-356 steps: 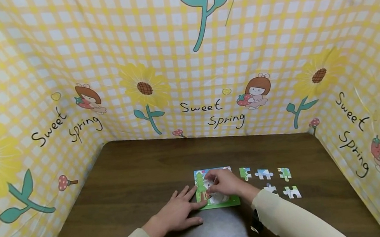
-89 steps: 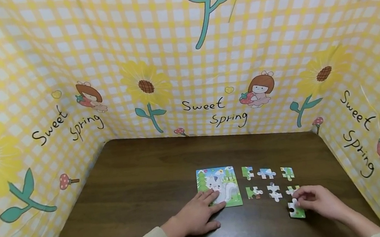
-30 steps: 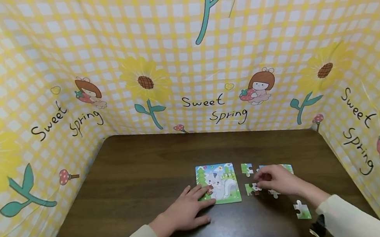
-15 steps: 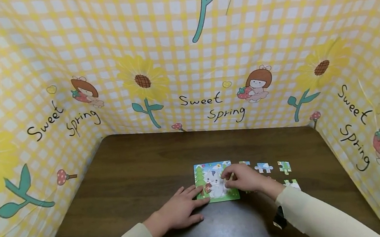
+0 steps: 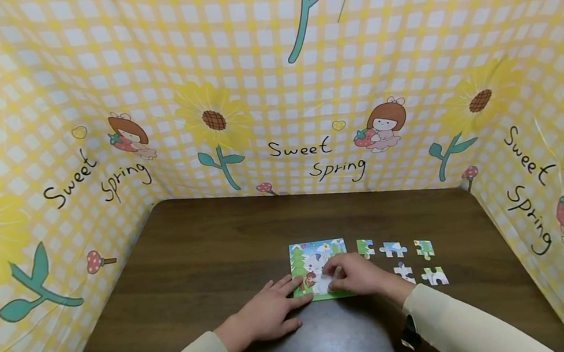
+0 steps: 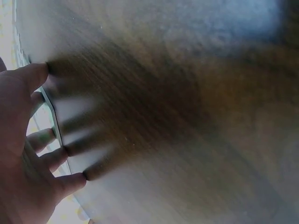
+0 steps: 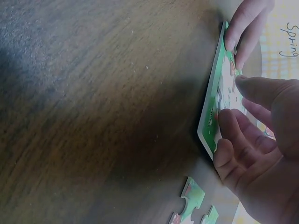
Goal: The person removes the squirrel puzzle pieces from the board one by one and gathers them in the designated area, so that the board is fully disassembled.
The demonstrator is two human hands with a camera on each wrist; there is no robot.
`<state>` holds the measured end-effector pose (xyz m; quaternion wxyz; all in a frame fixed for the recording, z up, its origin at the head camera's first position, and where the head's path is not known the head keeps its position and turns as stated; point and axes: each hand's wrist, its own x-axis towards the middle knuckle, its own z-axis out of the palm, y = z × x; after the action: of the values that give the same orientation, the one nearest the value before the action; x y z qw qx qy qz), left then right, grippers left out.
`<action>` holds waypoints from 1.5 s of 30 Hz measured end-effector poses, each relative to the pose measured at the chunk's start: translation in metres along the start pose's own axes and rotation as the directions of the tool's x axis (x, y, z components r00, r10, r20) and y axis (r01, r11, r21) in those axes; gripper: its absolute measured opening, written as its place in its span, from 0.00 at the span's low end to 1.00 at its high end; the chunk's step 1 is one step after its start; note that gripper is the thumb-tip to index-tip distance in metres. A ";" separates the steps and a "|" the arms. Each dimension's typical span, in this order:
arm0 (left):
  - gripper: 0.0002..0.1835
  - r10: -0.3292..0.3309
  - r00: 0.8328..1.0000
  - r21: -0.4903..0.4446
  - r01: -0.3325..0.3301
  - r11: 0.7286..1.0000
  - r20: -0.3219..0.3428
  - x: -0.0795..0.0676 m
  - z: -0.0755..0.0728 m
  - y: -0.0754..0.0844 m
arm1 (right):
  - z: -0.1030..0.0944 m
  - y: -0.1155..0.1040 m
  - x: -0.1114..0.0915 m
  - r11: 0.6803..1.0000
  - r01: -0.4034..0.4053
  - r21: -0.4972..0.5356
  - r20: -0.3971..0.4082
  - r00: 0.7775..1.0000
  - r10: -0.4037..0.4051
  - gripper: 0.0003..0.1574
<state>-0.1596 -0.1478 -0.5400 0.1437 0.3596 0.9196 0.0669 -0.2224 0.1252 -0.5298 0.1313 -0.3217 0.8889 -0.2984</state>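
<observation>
A small puzzle board [image 5: 298, 258] with a squirrel picture lies flat on the table. My left hand [image 5: 266, 311] rests flat beside it, fingers spread over the board's lower left part. Over the picture is my right hand [image 5: 358, 275], its fingers loosely bent. In the right wrist view the thumb [image 7: 261, 91] and fingertips of this hand reach down to the board's surface, and nothing shows between them. Loose jigsaw pieces lie right of the board, among them a green one [image 5: 366, 249] and a blue-and-white one [image 5: 393, 249].
More jigsaw pieces, one with a tree [image 5: 424, 248] and two pale ones [image 5: 404, 272], lie farther right. My right forearm [image 5: 460, 318] crosses the table's right front part. A yellow checked cloth [image 5: 282, 83] walls the dark wooden table [image 5: 201, 249] on three sides.
Three seconds ago my right hand held a jigsaw piece at lower right, later left on the table. It has moved left past the other pieces onto the board. The left hand slid slightly left.
</observation>
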 end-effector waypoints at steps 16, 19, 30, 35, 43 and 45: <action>0.30 -0.025 0.999 -0.008 0.025 1.000 0.024 0.000 -0.007 0.009 | 0.008 0.002 0.004 0.999 0.020 -0.039 -0.020 1.000 -0.021 0.19; 0.30 -0.031 0.999 -0.011 0.031 0.999 0.022 -0.001 -0.004 0.010 | 0.009 0.002 0.005 0.999 0.005 -0.052 -0.023 1.000 -0.006 0.20; 0.30 -0.039 0.999 -0.005 0.039 0.999 0.019 -0.002 0.002 0.009 | 0.010 -0.002 0.006 0.998 -0.038 -0.052 -0.029 0.999 0.037 0.20; 0.29 -0.044 0.999 -0.017 0.045 0.999 0.018 -0.003 0.001 0.010 | 0.009 -0.003 0.006 0.998 -0.041 -0.050 -0.023 0.999 0.040 0.16; 0.30 -0.046 0.999 -0.006 0.046 0.999 0.018 -0.003 0.001 0.010 | 0.008 -0.003 0.008 0.997 -0.047 -0.054 -0.019 0.999 0.046 0.22; 0.30 -0.045 0.999 -0.003 0.045 0.999 0.016 -0.003 0.002 0.010 | 0.008 -0.002 0.008 0.998 -0.039 -0.058 -0.022 0.999 0.038 0.19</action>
<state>-0.1507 -0.1429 -0.5393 0.1532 0.3392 0.9261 0.0624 -0.2240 0.1151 -0.5346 0.1185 -0.3050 0.9046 -0.2731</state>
